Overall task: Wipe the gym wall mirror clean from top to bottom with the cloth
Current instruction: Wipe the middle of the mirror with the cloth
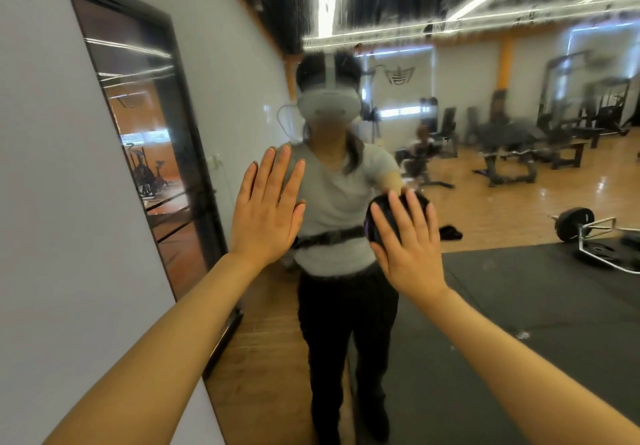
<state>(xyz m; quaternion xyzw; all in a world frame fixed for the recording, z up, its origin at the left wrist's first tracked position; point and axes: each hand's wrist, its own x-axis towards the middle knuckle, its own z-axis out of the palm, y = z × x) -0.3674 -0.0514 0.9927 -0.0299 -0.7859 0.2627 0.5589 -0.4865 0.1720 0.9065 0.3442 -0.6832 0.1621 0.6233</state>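
The gym wall mirror [502, 289] fills the middle and right of the head view and reflects me and the gym. Its upper part is streaked and smeared. My left hand [266, 209] lies flat on the glass with straight, spread fingers and holds nothing. My right hand [407, 244] presses a dark cloth [377, 218] with a purple edge flat against the mirror at chest height, fingers straight over it. Most of the cloth is hidden behind that hand.
A white wall [52, 202] stands on the left with a black-framed door or panel [149, 154] next to the mirror's left edge. The reflection shows a barbell [575, 225], benches, weight machines, a black mat and a wooden floor behind me.
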